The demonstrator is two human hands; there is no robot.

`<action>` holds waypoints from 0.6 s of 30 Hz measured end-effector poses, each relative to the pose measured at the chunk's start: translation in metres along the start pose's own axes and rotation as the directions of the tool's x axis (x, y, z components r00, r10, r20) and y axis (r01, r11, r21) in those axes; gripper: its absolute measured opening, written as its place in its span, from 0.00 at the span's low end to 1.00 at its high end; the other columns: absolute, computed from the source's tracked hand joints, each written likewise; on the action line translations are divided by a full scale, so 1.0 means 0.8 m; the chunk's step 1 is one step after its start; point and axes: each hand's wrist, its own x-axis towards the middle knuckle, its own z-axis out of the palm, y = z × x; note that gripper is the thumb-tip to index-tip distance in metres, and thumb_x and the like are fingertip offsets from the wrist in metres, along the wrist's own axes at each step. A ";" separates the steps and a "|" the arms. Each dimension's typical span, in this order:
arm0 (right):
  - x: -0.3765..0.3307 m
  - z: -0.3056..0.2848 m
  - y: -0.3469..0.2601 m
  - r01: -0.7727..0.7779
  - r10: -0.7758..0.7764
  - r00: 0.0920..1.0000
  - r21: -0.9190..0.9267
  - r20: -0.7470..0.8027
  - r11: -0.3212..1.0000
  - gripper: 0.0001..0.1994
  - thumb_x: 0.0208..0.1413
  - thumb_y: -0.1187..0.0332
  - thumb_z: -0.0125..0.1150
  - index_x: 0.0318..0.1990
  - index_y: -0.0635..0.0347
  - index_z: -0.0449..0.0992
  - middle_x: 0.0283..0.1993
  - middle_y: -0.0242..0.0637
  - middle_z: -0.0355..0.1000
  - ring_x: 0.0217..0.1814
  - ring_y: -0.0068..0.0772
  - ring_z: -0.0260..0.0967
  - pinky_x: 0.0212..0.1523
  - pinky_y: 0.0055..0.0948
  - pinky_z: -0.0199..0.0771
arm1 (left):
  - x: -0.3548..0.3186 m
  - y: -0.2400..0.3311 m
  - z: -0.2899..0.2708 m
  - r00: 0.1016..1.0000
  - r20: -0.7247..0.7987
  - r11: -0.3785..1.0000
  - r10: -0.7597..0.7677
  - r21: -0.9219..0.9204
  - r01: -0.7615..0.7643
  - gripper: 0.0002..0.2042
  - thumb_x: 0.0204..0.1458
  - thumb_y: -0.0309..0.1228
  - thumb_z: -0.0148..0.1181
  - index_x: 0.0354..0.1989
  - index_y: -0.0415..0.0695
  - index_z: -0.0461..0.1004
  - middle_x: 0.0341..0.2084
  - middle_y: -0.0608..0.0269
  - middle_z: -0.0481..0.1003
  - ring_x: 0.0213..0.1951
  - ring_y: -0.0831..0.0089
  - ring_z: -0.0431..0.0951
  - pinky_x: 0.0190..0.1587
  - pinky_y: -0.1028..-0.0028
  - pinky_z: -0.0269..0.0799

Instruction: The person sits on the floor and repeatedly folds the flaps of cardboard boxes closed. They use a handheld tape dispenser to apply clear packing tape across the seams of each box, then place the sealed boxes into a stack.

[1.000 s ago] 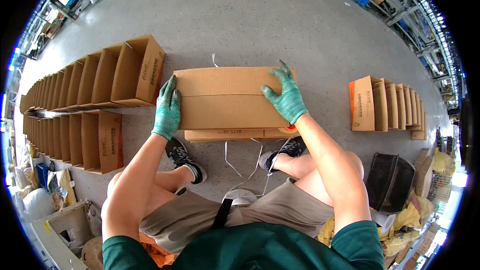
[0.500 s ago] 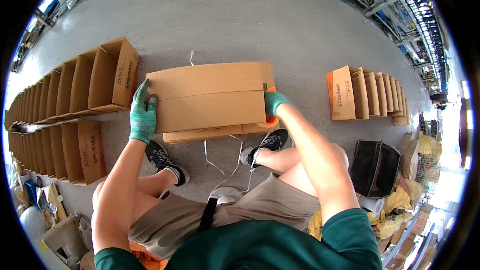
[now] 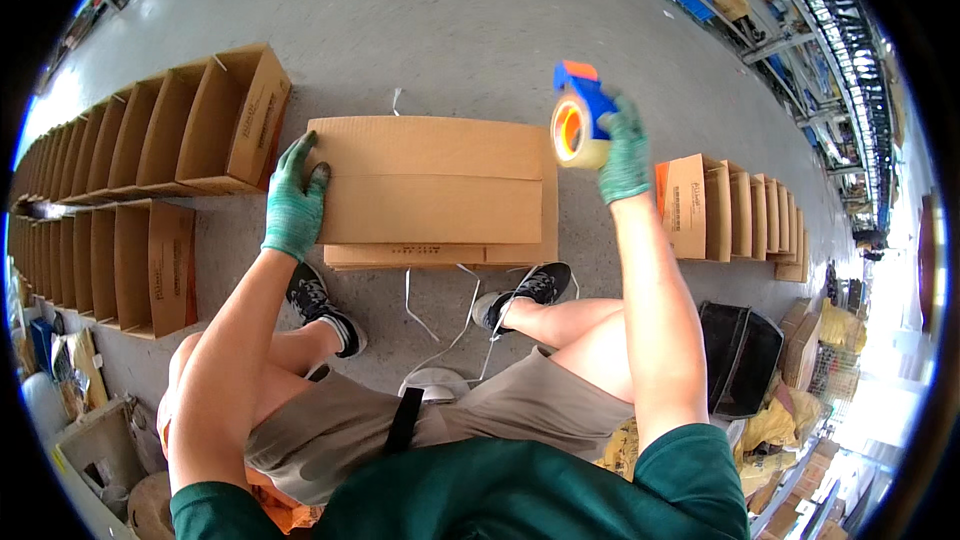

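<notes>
A brown cardboard box (image 3: 425, 205) lies in front of me, a seam running across its upper face. My left hand (image 3: 296, 202), in a green knit glove, grips its left end, with the thumb along the near side of that edge. Up and right of the box, apart from it, my gloved right hand (image 3: 626, 155) holds a tape dispenser (image 3: 583, 120) with a blue body, an orange tip and a roll of tape. Flat cardboard (image 3: 490, 256) shows beneath the box's near edge.
Rows of open cartons (image 3: 232, 125) stand on the left. A shorter row of cartons (image 3: 686, 210) is at the right, beside a black plastic bin (image 3: 742, 358). White straps (image 3: 470, 315) lie between my shoes. Loaded shelving (image 3: 775, 45) lines the far right.
My right hand has moved from the box's right end up and to the right, carrying the tape dispenser clear of the cardboard. My left hand keeps its grip on the left end.
</notes>
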 end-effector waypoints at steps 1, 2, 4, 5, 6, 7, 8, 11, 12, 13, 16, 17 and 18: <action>0.000 0.011 -0.035 0.070 -0.074 0.995 0.060 0.068 0.996 0.21 0.55 0.58 0.64 0.54 0.56 0.76 0.52 0.39 0.74 0.45 0.29 0.75 0.51 0.31 0.76 | -0.001 0.001 0.001 1.000 -0.005 1.000 0.019 0.008 -0.019 0.23 0.59 0.26 0.57 0.64 0.46 0.66 0.60 0.51 0.68 0.59 0.55 0.69 0.64 0.64 0.63; -0.002 0.019 -0.061 0.051 -0.054 0.982 0.018 0.181 0.999 0.23 0.55 0.56 0.65 0.55 0.57 0.75 0.50 0.37 0.75 0.46 0.29 0.74 0.51 0.31 0.76 | 0.002 0.003 0.003 0.999 -0.006 0.999 0.045 0.013 -0.045 0.22 0.59 0.26 0.57 0.63 0.46 0.66 0.60 0.51 0.68 0.59 0.55 0.69 0.64 0.64 0.64; -0.009 0.047 -0.093 0.022 0.004 0.916 -0.062 0.401 0.998 0.27 0.55 0.52 0.65 0.57 0.59 0.73 0.46 0.34 0.76 0.49 0.28 0.74 0.53 0.29 0.75 | 0.004 0.005 0.003 0.997 -0.019 0.997 0.072 0.038 -0.071 0.22 0.58 0.26 0.57 0.63 0.45 0.66 0.59 0.51 0.69 0.58 0.54 0.70 0.64 0.63 0.65; -0.014 0.068 -0.101 0.073 0.010 0.856 -0.141 0.516 0.987 0.29 0.54 0.50 0.67 0.57 0.60 0.74 0.48 0.36 0.77 0.51 0.28 0.73 0.54 0.29 0.75 | 0.004 0.008 0.003 0.997 -0.018 0.996 0.077 0.052 -0.076 0.22 0.58 0.26 0.58 0.63 0.45 0.67 0.59 0.52 0.69 0.57 0.54 0.70 0.63 0.64 0.65; -0.015 0.083 -0.094 0.103 0.032 0.806 -0.193 0.591 0.976 0.29 0.52 0.50 0.69 0.56 0.60 0.75 0.49 0.37 0.77 0.52 0.28 0.73 0.54 0.30 0.75 | 0.004 0.010 0.003 0.997 -0.019 0.995 0.080 0.067 -0.079 0.22 0.58 0.26 0.58 0.63 0.45 0.67 0.58 0.52 0.69 0.57 0.54 0.70 0.63 0.64 0.65; -0.016 0.093 -0.086 0.137 0.061 0.749 -0.245 0.660 0.960 0.30 0.51 0.50 0.70 0.56 0.60 0.76 0.50 0.38 0.77 0.52 0.28 0.73 0.54 0.31 0.74 | 0.003 0.014 0.003 0.997 -0.018 0.994 0.081 0.080 -0.080 0.22 0.58 0.25 0.58 0.62 0.45 0.67 0.58 0.52 0.69 0.57 0.54 0.70 0.63 0.64 0.66; -0.017 0.100 -0.078 0.114 0.111 0.713 -0.270 0.693 0.956 0.30 0.51 0.50 0.71 0.56 0.60 0.76 0.49 0.38 0.77 0.51 0.28 0.73 0.54 0.31 0.74 | 0.003 0.017 0.003 0.996 -0.026 0.994 0.082 0.076 -0.080 0.23 0.56 0.25 0.59 0.62 0.46 0.68 0.58 0.52 0.70 0.56 0.53 0.71 0.62 0.63 0.66; -0.016 0.110 -0.059 0.053 0.230 0.626 -0.335 0.745 0.941 0.29 0.49 0.51 0.73 0.55 0.59 0.77 0.48 0.37 0.78 0.50 0.28 0.74 0.54 0.31 0.74 | 0.003 0.025 -0.001 0.999 -0.006 0.999 0.049 0.008 -0.049 0.23 0.56 0.24 0.59 0.61 0.47 0.68 0.58 0.53 0.70 0.55 0.53 0.70 0.62 0.62 0.66; -0.012 0.103 -0.056 0.033 0.251 0.625 -0.347 0.739 0.937 0.30 0.48 0.52 0.73 0.55 0.60 0.77 0.48 0.38 0.78 0.51 0.28 0.74 0.55 0.31 0.74 | 0.004 0.027 -0.002 0.996 -0.017 0.992 0.083 0.094 -0.081 0.23 0.54 0.24 0.60 0.60 0.48 0.69 0.59 0.54 0.69 0.55 0.52 0.70 0.61 0.61 0.67; -0.007 0.097 -0.054 0.013 0.272 0.622 -0.357 0.734 0.934 0.30 0.48 0.52 0.73 0.56 0.60 0.77 0.49 0.38 0.78 0.51 0.29 0.74 0.55 0.32 0.74 | 0.003 0.036 -0.005 0.990 -0.051 0.968 0.130 0.224 -0.115 0.23 0.53 0.24 0.60 0.59 0.48 0.70 0.58 0.54 0.69 0.55 0.52 0.70 0.60 0.60 0.68; -0.002 0.079 -0.057 0.024 0.363 0.580 -0.461 0.729 0.887 0.37 0.46 0.45 0.72 0.59 0.61 0.73 0.51 0.40 0.76 0.52 0.30 0.72 0.56 0.33 0.72 | 0.009 0.082 -0.019 0.961 -0.066 0.883 0.268 0.416 -0.218 0.21 0.50 0.24 0.61 0.55 0.46 0.71 0.55 0.52 0.70 0.53 0.52 0.71 0.55 0.57 0.70; -0.002 0.077 -0.060 0.036 0.376 0.569 -0.479 0.731 0.877 0.39 0.45 0.43 0.71 0.60 0.62 0.72 0.52 0.40 0.76 0.53 0.30 0.72 0.56 0.34 0.72 | 0.007 0.087 -0.016 0.946 -0.124 0.929 0.300 0.264 -0.260 0.18 0.54 0.26 0.60 0.54 0.44 0.69 0.48 0.52 0.74 0.45 0.55 0.76 0.47 0.58 0.73; -0.002 0.076 -0.059 0.023 0.402 0.564 -0.500 0.722 0.866 0.42 0.44 0.40 0.70 0.61 0.64 0.71 0.53 0.41 0.75 0.54 0.31 0.72 0.57 0.34 0.71 | 0.001 0.096 -0.012 0.998 -0.003 0.992 -0.061 -0.111 0.060 0.15 0.58 0.30 0.57 0.53 0.43 0.69 0.44 0.52 0.75 0.38 0.58 0.77 0.40 0.61 0.74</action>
